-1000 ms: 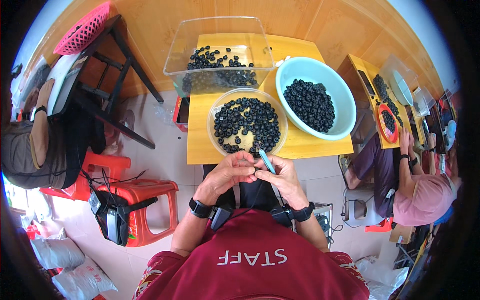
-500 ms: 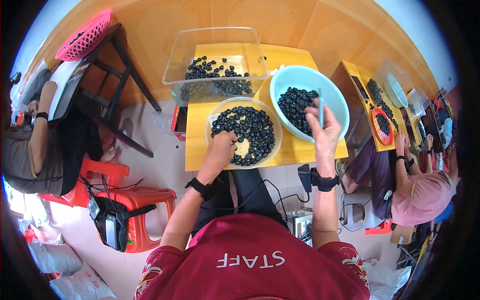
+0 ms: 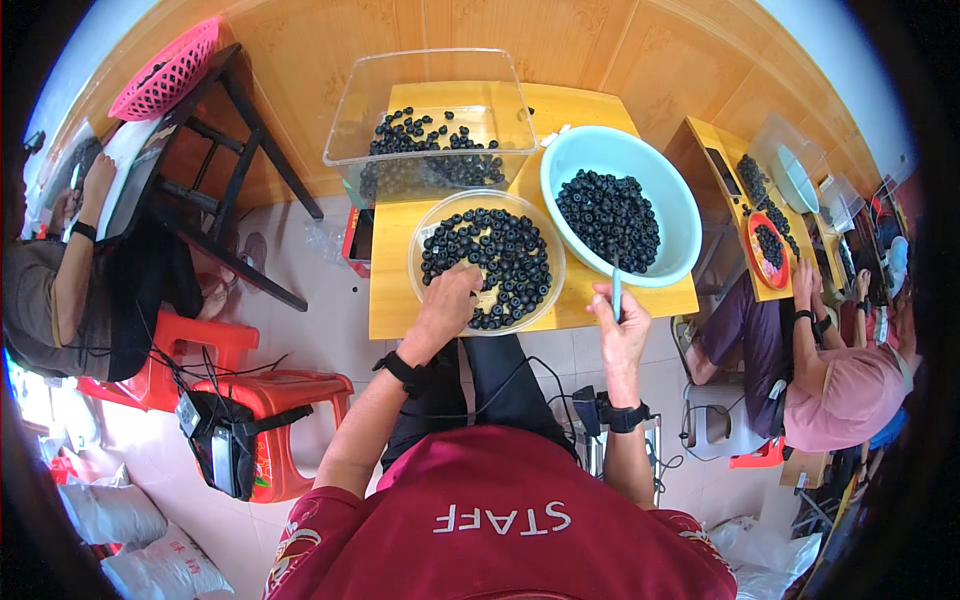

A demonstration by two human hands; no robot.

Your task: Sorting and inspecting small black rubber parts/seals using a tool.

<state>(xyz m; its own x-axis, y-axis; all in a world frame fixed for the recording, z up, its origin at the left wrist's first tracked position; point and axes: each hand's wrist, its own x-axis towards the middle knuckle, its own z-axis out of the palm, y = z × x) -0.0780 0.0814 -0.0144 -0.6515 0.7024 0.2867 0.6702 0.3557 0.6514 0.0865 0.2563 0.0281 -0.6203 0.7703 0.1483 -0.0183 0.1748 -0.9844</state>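
Observation:
A shallow round clear tray (image 3: 413, 262) holds many small round black pieces with dimpled or holed tops (image 3: 512, 243). Over its lower-left part, my left hand (image 3: 447, 302) is closed, its fingertips among the pieces; what they pinch is hidden. To the right, my right hand (image 3: 622, 330) is closed around a slim light-blue tool (image 3: 616, 292), held upright by the near rim of a pale blue bowl (image 3: 678, 225). The tool's far end is too small to make out. The bowl contains a heap of similar black pieces (image 3: 605, 215).
Behind the tray, a clear rectangular bin (image 3: 345, 130) with more black pieces stands on the yellow table (image 3: 390, 315). A red stool (image 3: 300, 400) carries a black bag at left. People sit at both sides, and another table (image 3: 775, 285) stands right.
My right hand has come down and left with the tool, from over the bowl to its near rim. My left hand stays at the tray, shifted slightly.

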